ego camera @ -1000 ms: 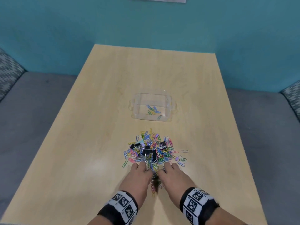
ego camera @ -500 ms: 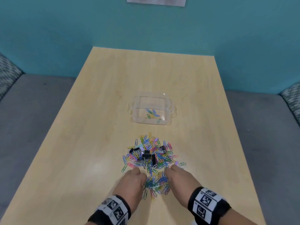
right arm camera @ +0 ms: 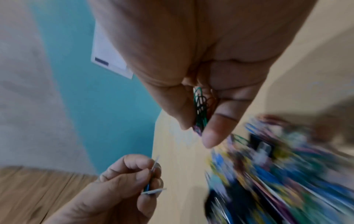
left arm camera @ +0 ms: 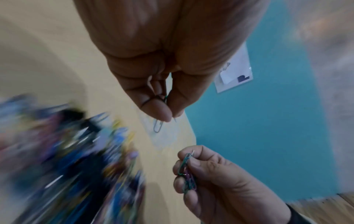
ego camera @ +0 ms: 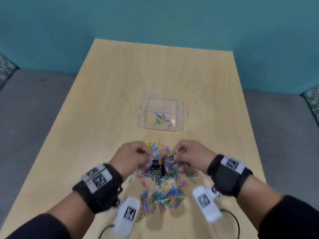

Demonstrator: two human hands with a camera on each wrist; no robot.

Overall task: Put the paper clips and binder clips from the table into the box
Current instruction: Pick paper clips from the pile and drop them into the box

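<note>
- Paper clips (ego camera: 161,185), in many colours, lie heaped on the near half of the wooden worktop (ego camera: 107,107), with several black binder clips (ego camera: 156,167) in the far part of the heap.
- Box (ego camera: 179,107): clear plastic with a small handle at each end, standing on the worktop beyond the heap and apart from it; a few paper clips lie on its floor.
- Left hand (ego camera: 132,156): raised above the far left part of the heap, fingers curled. In the left wrist view the thumb and fingertips (left arm camera: 162,112) pinch a few clips, one silver-grey clip hanging below the pinch.
- Right hand (ego camera: 191,155): raised above the far right part of the heap, fingers curled. In the right wrist view the thumb and fingers (right arm camera: 214,131) close on a small bundle of clips, mostly green with some purple.
- Both hands hang level with each other, a gap between them, neither over the box.
- Wrist bands (ego camera: 98,185), black with printed square markers, sit on both forearms; white marker-bearing units (ego camera: 126,215) with dark cables project beneath them.
- Teal wall (ego camera: 155,23) rises behind the worktop; grey seat cushions (ego camera: 31,109) flank it on both sides.
- Motion blur obscures the heap in both wrist views.
</note>
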